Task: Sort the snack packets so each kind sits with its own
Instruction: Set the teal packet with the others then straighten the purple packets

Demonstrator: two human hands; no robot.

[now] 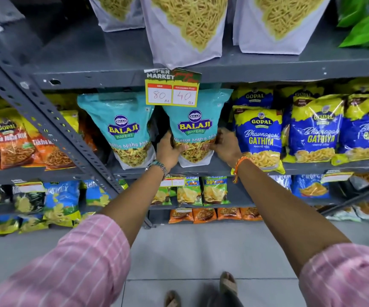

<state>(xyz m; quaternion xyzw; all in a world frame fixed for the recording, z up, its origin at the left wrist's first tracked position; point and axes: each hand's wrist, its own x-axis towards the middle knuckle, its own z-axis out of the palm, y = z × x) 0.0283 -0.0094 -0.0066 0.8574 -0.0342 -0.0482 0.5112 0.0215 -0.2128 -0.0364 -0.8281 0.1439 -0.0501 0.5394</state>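
A teal Balaji Khatta Mitha Mix packet (195,120) stands upright on the middle shelf (201,168). My left hand (168,150) grips its lower left side and my right hand (226,145) grips its lower right side. A second teal Balaji packet (121,127) stands just to its left. Blue and yellow Gopal Gathiya packets (260,134) fill the shelf to the right. Orange Gopal packets (13,138) sit at the far left beyond the slanted grey upright (52,127).
White sev packets (185,29) stand on the top shelf, green packets (367,21) at its right end. A yellow price tag (172,93) hangs over the held packet. Lower shelves carry chip packets (201,190) and small orange packets (214,214). Grey tiled floor lies below.
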